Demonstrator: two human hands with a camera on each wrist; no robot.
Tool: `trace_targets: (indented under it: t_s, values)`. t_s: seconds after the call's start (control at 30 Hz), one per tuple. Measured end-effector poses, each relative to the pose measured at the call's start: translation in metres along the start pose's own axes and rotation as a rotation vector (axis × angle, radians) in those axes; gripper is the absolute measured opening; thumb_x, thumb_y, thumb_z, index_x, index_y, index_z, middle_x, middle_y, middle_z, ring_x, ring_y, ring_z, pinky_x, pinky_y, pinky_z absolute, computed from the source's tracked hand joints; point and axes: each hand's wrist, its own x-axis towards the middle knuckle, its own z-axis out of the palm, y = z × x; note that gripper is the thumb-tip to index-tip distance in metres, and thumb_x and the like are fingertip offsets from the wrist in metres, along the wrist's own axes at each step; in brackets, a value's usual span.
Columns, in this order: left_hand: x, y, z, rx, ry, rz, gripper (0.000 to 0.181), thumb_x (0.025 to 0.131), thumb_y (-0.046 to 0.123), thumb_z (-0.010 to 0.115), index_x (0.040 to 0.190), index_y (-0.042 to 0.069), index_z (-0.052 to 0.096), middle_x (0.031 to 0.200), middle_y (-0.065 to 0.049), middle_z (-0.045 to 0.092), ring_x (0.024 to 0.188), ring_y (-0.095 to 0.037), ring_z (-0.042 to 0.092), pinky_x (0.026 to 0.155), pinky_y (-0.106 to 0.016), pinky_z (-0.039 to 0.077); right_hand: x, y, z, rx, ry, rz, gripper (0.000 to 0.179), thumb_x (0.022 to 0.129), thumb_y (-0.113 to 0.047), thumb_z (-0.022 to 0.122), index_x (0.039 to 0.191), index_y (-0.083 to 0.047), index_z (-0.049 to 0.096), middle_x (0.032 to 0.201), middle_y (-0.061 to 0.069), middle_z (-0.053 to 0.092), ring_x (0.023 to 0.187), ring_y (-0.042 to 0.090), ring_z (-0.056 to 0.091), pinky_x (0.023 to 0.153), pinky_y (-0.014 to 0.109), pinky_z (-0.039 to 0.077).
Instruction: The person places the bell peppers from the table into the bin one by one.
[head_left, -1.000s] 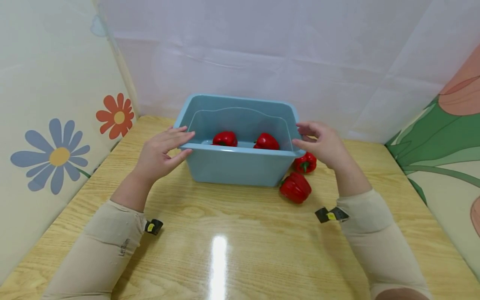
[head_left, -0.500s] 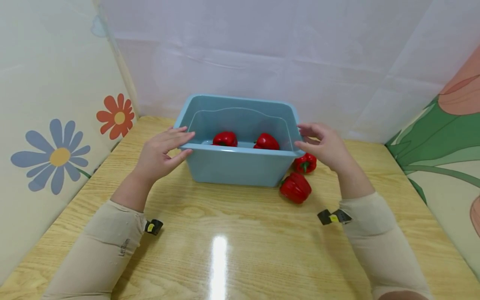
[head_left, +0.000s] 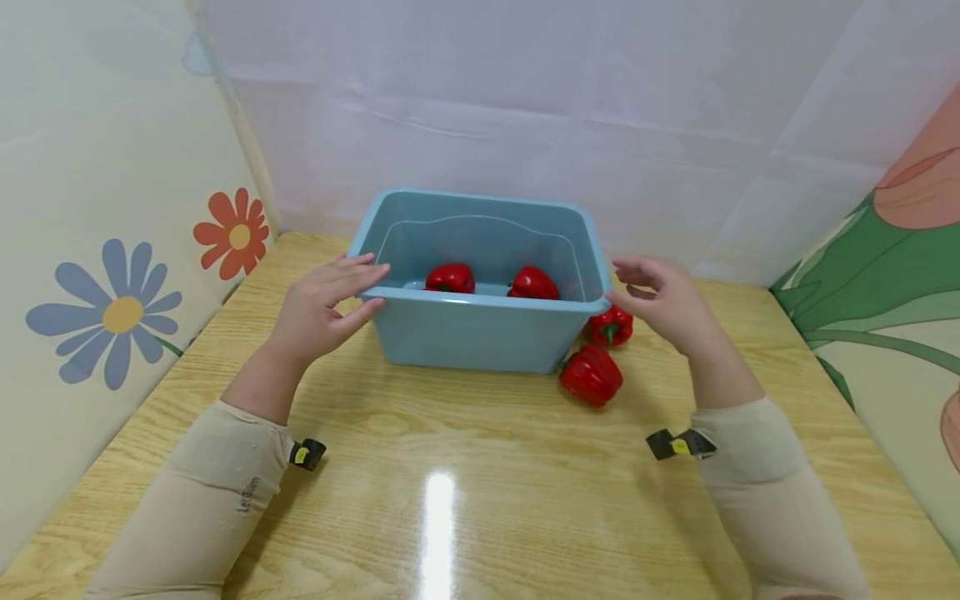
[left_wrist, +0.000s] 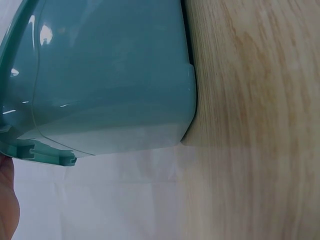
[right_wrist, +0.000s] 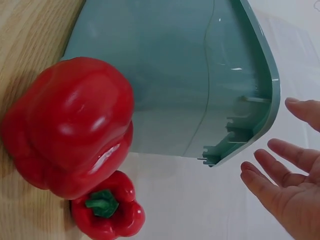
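A light blue plastic bin [head_left: 465,333] stands at the back of the table, with two red bell peppers, one on the left [head_left: 450,277] and one on the right [head_left: 533,283], inside it. My left hand [head_left: 318,312] rests on its left rim, fingers straight over the edge and thumb at the front corner. Just off the right rim, my right hand [right_wrist: 292,175] is held with spread, relaxed fingers and nothing in it. Below that hand, two more red bell peppers lie outside the bin: a nearer one [head_left: 591,376] and one behind it with its green stem showing [right_wrist: 107,206].
The wood-grain table [head_left: 480,467] carries a bright light reflection near its front. A white cloth [head_left: 480,100] hangs behind the bin. Flower-patterned panels flank the table on the left [head_left: 82,208] and right [head_left: 885,275].
My right hand has let go of the bin's right rim and moved a little to the right. The left hand, the bin and the peppers have stayed in place.
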Motion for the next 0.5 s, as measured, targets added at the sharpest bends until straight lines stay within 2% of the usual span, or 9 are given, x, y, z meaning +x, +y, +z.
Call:
trace_targets:
  t_s: [0.2, 0.5]
  values:
    - [0.0, -0.001, 0.0, 0.006, -0.001, 0.002, 0.055, 0.068, 0.006, 0.076, 0.12, 0.01, 0.061, 0.114, -0.009, 0.064, 0.113, -0.025, 0.055, 0.102, -0.045, 0.036, -0.005, 0.009, -0.002, -0.035, -0.007, 0.063, 0.056, 0.083, -0.033, 0.066, 0.13, -0.008, 0.048, 0.127, 0.014, 0.051, 0.116, 0.03, 0.049, 0.097, 0.046, 0.041]
    - [-0.001, -0.001, 0.0, 0.009, -0.002, 0.01, 0.055, 0.068, 0.006, 0.076, 0.12, 0.01, 0.061, 0.114, -0.009, 0.064, 0.114, -0.025, 0.055, 0.102, -0.044, 0.036, -0.013, 0.022, -0.001, -0.072, -0.042, 0.144, 0.058, 0.084, -0.036, 0.065, 0.132, -0.009, 0.046, 0.128, 0.015, 0.051, 0.117, 0.035, 0.048, 0.092, 0.048, 0.045]
